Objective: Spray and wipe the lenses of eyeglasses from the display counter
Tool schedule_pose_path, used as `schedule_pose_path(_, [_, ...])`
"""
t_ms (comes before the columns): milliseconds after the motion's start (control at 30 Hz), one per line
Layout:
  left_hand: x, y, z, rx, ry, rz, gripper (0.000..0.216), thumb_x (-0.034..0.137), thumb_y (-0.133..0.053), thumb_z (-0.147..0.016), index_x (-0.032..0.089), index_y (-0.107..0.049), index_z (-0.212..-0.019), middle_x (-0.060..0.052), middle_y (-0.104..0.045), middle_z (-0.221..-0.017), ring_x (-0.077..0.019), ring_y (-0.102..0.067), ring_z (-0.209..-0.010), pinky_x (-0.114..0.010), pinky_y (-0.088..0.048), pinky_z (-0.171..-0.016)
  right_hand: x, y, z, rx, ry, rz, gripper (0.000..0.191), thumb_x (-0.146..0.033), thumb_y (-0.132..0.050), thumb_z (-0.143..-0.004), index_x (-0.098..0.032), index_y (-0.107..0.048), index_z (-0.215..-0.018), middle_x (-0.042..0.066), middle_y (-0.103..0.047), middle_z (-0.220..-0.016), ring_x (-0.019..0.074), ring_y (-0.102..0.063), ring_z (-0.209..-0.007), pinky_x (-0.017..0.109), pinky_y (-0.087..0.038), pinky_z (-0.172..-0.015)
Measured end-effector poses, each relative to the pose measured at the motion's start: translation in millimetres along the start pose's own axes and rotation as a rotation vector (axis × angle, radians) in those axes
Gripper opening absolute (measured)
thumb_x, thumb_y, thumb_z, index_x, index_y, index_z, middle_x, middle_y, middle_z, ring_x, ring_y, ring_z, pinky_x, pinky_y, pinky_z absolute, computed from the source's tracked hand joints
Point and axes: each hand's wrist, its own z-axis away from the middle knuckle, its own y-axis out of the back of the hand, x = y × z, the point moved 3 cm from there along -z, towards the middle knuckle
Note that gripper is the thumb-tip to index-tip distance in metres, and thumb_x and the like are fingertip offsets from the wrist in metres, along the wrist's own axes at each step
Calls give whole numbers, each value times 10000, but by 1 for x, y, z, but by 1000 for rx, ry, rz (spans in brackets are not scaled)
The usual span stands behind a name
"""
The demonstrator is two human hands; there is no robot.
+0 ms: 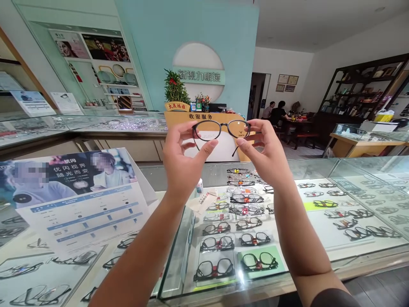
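Both my hands are up in front of me, holding a pair of glasses point(221, 129) in the air. My left hand point(182, 160) pinches the left end of the frame between thumb and fingers. My right hand point(265, 153) pinches the right end the same way. The glasses are dark and lie long-ways from left to right, level with the floor. The lenses face flat toward me, and I can see through them. One thin arm of the glasses hangs down by my right thumb.

Below my hands is a glass counter point(319, 256). Under its glass lie rows of other glasses point(220, 243), well apart from the pair I hold. A small white bottle point(200, 186) stands on the counter near my left wrist. A big poster point(79, 192) leans at my left side. Behind the glasses I hold is a yellow desk point(179, 118) with a green plant point(175, 89) on it.
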Motion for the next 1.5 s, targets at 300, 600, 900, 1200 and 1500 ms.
schedule_pose_path(300, [8, 3, 3, 23, -66, -95, 593, 548, -971, -884, 279, -713, -1345, -62, -754, -1199, -253, -746, -1094, -442, -614, -946, -5, 2, 4, -52, -90, -17, 442, -535, -733, -1072, -363, -605, -1458, 88, -775, -1459, 303, -741, -1315, 564, -576, -1133])
schedule_pose_path(600, [12, 3, 4, 52, -134, -185, 571, 556, -986, -871, 298, -728, -1311, -57, -739, -1208, -266, -737, -1088, -468, -617, -934, -3, -2, 3, -104, -145, -42, 442, -517, -688, -1090, -342, -606, -1488, 111, -753, -1503, 322, -716, -1385, 599, -547, -1212])
schedule_pose_path(900, [14, 3, 5, 48, -108, -196, 569, 546, -988, -871, 289, -725, -1306, -54, -731, -1188, -261, -722, -1082, -474, -617, -972, 3, -4, 2, -106, -142, -63, 444, -549, -707, -1087, -320, -624, -1458, 110, -785, -1437, 308, -740, -1328, 585, -568, -1180])
schedule_pose_path(1200, [5, 7, -3, 41, -28, -127, 557, 610, -948, -899, 330, -766, -1345, -84, -739, -1298, -284, -749, -1211, -454, -639, -1017, -3, -11, -2, 98, 85, 11, 477, -515, -745, -1066, -393, -613, -1508, 91, -720, -1516, 311, -686, -1397, 572, -597, -1175])
schedule_pose_path(1500, [-10, 2, -1, 23, 89, -45, 684, 711, -935, -876, 264, -737, -1354, -122, -783, -1258, -273, -756, -1147, -426, -615, -974, -7, -13, 0, 159, 111, 70, 471, -557, -729, -1070, -386, -625, -1496, 95, -713, -1489, 328, -675, -1375, 588, -575, -1191])
